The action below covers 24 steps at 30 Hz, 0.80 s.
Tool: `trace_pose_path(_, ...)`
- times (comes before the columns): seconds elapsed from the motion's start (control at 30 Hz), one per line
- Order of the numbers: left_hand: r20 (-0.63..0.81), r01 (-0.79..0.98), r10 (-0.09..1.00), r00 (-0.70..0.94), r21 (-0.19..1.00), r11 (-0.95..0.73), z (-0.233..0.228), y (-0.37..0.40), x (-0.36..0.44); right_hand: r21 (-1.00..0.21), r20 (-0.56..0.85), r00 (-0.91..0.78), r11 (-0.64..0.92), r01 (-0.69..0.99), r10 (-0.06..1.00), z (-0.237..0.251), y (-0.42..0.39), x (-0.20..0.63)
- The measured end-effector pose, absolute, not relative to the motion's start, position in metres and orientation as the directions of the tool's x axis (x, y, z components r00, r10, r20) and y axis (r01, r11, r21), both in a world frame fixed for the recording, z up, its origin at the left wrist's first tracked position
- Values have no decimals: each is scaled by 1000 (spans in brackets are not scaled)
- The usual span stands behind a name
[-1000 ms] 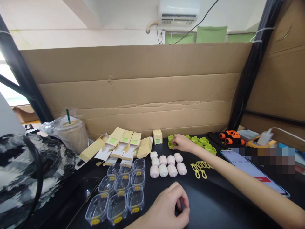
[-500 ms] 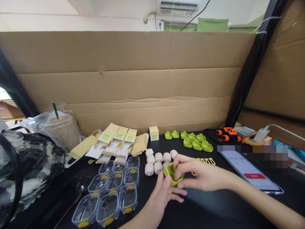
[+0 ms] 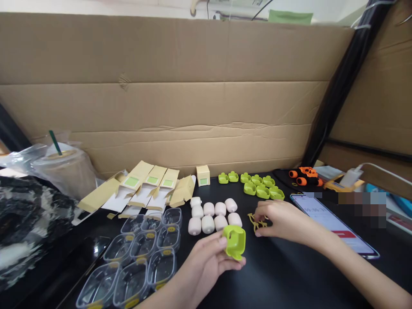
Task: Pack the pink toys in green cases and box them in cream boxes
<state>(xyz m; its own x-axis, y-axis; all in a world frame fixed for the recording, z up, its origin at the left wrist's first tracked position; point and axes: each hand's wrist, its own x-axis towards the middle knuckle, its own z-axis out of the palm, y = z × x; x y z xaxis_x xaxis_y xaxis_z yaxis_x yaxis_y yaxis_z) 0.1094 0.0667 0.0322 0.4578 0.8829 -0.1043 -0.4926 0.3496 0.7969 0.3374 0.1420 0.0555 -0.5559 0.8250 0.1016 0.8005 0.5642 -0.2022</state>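
My left hand (image 3: 210, 259) grips a small lime-green case (image 3: 235, 242), its hollow side facing me, with the thumb on its near side and fingers beneath. To the right, my right hand (image 3: 281, 219) is low over the black table, its curled fingers and thumb around thin yellow-green loops (image 3: 255, 222) that lie bunched there. Part of the loops is hidden behind the fingers. Just beyond the green case, several pale pink and white rounded cases (image 3: 207, 224) stand in rows. Farther back sit more lime-green cases (image 3: 263, 192) in short rows.
Clear plastic boxes (image 3: 131, 285) with yellow stickers fill the left front. Behind them are opened cartons (image 3: 141, 174) and a small upright box (image 3: 203, 175). A bagged drink cup (image 3: 64, 169) stands left; a phone (image 3: 334, 223) and orange toy car (image 3: 305, 175) lie right.
My right hand has let go of the lime-green case and moved right to the yellow-green loops. The left hand now holds the case alone. The view has tilted down.
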Motion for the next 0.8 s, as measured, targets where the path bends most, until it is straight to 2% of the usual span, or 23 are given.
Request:
trace_pose_path(0.2, -147, -511, 889, 433, 773, 376, 28, 69, 110, -220, 86, -555, 559, 800, 828, 51, 137, 331)
trace_pose_path(0.37, -82, -562, 910, 407, 763, 320, 26, 70, 111, -316, 101, -585, 583, 748, 805, 47, 139, 333)
trace_pose_path(0.5, -117, -587, 916, 383, 735, 339, 28, 68, 111, -434, 126, -559, 552, 712, 819, 52, 138, 332)
trace_pose_path(0.57, -153, -595, 923, 353, 725, 347, 29, 67, 111, -519, 201, -506, 529, 672, 839, 59, 134, 328)
trace_pose_path(0.7, -176, -586, 932, 318, 736, 339, 27, 66, 112, -776, 333, -352, 466, 424, 875, 66, 121, 314)
trace_pose_path(0.8, -182, -572, 932, 313, 747, 338, 25, 66, 112, -840, 316, -326, 423, 340, 891, 58, 113, 300)
